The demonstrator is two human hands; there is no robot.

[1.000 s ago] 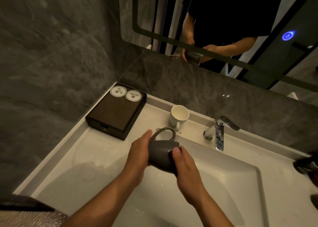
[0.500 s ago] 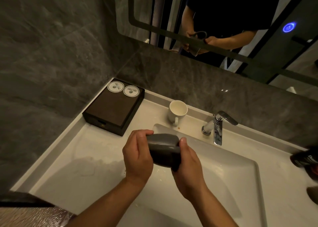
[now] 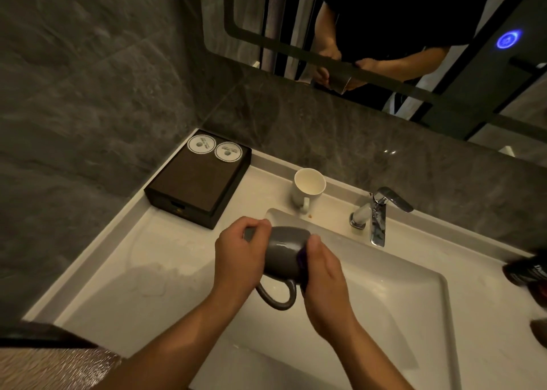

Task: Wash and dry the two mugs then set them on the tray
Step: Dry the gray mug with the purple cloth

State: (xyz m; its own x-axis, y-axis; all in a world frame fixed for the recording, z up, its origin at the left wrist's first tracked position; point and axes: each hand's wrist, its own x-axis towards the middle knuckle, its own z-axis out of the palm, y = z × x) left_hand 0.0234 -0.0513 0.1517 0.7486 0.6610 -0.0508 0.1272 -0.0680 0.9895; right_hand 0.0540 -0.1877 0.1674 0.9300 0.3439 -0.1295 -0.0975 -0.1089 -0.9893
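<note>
While both bare hands work above the white rectangular basin (image 3: 384,295), the dark grey glazed ceramic mug (image 3: 281,250) lies on its side between them, its looped handle now hanging underneath toward the camera. Half a second ago that handle was out of sight, and a second ago it arched over the top, so the mug has been rolled over in the grip. The left hand (image 3: 238,259) is curled around the mug's left end, fingers wrapped over its upper edge; the right hand (image 3: 322,274) presses flat against the opposite end with a small dark purple pad (image 3: 302,261) (only a sliver shows) trapped under the palm. Both hands have dropped slightly toward the basin compared with the previous frame.

On the white counter behind the basin, the cream-white ceramic mug (image 3: 307,187) stands upright, handle toward the camera, exactly where it stood before, just left of the chrome single-lever tap (image 3: 376,215). In the back left corner the dark brown rectangular tray (image 3: 195,185) carries two round white paper coasters (image 3: 214,148) at its far end, likewise unmoved.
</note>
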